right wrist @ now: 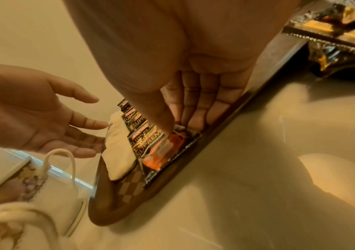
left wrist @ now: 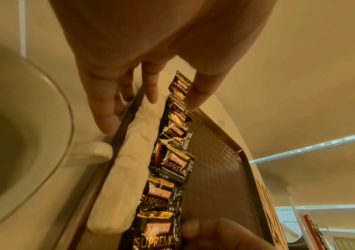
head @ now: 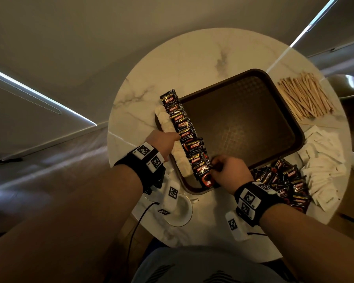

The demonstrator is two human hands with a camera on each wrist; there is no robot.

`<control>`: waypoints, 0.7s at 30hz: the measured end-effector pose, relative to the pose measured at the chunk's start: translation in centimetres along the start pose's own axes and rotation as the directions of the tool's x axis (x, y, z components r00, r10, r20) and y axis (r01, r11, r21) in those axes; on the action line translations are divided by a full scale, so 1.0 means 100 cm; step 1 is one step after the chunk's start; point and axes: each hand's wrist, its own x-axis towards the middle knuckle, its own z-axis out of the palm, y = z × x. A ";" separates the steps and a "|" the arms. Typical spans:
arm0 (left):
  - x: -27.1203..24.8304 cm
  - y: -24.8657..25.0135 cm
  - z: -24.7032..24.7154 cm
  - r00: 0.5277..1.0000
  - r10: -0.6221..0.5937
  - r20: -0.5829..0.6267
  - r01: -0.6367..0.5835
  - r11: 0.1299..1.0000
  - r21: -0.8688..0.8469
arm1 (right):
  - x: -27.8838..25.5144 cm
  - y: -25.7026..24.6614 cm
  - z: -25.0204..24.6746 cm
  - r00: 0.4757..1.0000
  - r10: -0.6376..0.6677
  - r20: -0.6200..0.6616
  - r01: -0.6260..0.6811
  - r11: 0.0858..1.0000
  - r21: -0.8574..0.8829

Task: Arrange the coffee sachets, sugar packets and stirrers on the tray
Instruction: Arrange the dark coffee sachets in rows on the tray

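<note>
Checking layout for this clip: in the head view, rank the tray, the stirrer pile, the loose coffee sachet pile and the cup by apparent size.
1. tray
2. stirrer pile and loose coffee sachet pile: too alike to rank
3. cup, partly hidden by the left wrist rig

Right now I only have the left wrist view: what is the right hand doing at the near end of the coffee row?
Observer: The right hand holds the nearest sachet, thumb on top, just inside the near rim of the tray.
Operator: Any stirrers on the tray yet?
Observer: None. The stirrers lie in a pile on the table, beyond the tray's right rim.
Operator: Is coffee left off the tray?
Observer: Yes, loose sachets are heaped on the table to the right of that hand, with white sugar packets beside them.
</note>
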 end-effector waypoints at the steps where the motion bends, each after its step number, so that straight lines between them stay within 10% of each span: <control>1: 0.003 -0.002 0.000 1.000 0.001 0.020 -0.001 1.000 0.005 | -0.001 0.000 0.001 1.000 -0.012 -0.016 0.012 1.000 0.002; 8: 0.008 -0.012 0.002 0.963 0.266 -0.043 -0.219 0.866 0.450 | -0.008 -0.001 0.015 0.995 -0.071 -0.064 0.070 0.997 -0.020; 11: 0.003 -0.009 0.010 0.905 0.404 0.134 -0.405 0.722 0.562 | -0.013 -0.001 0.019 0.989 -0.114 -0.090 0.109 0.992 -0.060; 15: -0.005 -0.001 0.024 0.828 0.404 0.388 -0.557 0.518 0.649 | -0.016 -0.002 0.025 0.986 -0.138 -0.094 0.125 0.984 -0.129; 21: -0.008 0.007 0.038 0.812 0.351 0.467 -0.576 0.352 0.737 | -0.012 -0.005 0.025 0.985 -0.150 -0.091 0.134 0.977 -0.163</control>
